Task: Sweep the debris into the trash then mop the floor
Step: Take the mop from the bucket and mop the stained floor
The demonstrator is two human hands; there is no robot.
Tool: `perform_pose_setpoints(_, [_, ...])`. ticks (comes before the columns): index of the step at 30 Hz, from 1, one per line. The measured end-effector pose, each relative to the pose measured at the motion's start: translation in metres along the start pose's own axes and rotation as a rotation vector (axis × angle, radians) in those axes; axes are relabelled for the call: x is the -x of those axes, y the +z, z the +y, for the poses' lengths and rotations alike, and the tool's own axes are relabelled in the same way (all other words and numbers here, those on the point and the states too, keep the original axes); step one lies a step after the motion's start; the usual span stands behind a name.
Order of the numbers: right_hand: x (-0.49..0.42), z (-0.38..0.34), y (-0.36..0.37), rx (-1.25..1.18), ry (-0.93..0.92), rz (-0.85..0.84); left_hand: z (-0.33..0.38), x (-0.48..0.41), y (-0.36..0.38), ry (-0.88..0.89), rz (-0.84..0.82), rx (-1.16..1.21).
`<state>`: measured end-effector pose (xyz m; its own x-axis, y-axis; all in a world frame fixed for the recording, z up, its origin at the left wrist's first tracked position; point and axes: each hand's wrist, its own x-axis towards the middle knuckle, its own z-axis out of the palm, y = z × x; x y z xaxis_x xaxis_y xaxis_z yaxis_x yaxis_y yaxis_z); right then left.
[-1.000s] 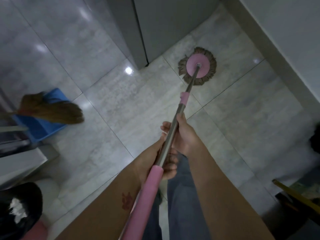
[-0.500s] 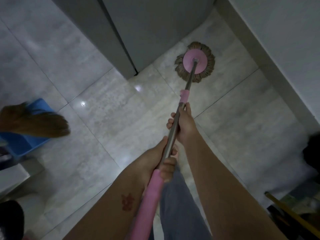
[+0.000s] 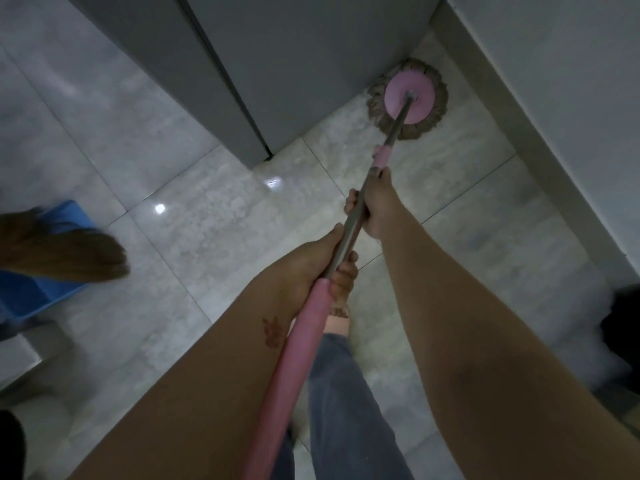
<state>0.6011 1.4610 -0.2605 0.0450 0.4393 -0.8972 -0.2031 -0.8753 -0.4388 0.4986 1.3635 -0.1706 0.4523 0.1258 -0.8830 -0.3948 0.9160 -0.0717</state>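
Observation:
A round mop head (image 3: 408, 98), pink disc ringed with brown strands, lies flat on the pale tiled floor (image 3: 207, 216) in the gap between a grey cabinet and the wall. Its metal pole (image 3: 353, 220) with a pink grip runs back toward me. My right hand (image 3: 375, 206) grips the bare metal part further down the pole. My left hand (image 3: 322, 261) grips it just above the pink handle sleeve (image 3: 301, 341). Both arms are stretched forward.
A grey cabinet (image 3: 294, 64) stands at the top, its corner near the mop. A white wall with a skirting (image 3: 540, 116) runs down the right. A brown broom (image 3: 65, 251) lies over a blue dustpan (image 3: 34, 292) at the left. Dark objects sit at the right edge.
The mop head has been pushed forward and to the right, up to the cabinet's base near the wall. Both arms have stretched out with it, and the view has shifted forward.

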Motion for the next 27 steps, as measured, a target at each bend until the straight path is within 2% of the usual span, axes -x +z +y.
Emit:
perform_pose_setpoints(8, [0.075,0.120,0.045,0.014,0.035,-0.096,-0.093,0.073,-0.087,-0.037,0.055,0.070])
perform_pose_setpoints(15, [0.125,0.196,0.060,-0.142,0.068,-0.090,-0.151,0.119,-0.118,-0.067,0.117,0.047])
perform_pose_setpoints(21, [0.104,0.178,0.038,-0.138,0.051,-0.034,-0.139,0.097,-0.096,-0.095,0.125,-0.020])
perform_pose_setpoints(27, [0.050,0.094,-0.029,-0.172,-0.025,0.090,-0.082,0.032,-0.015,-0.143,0.070,-0.140])
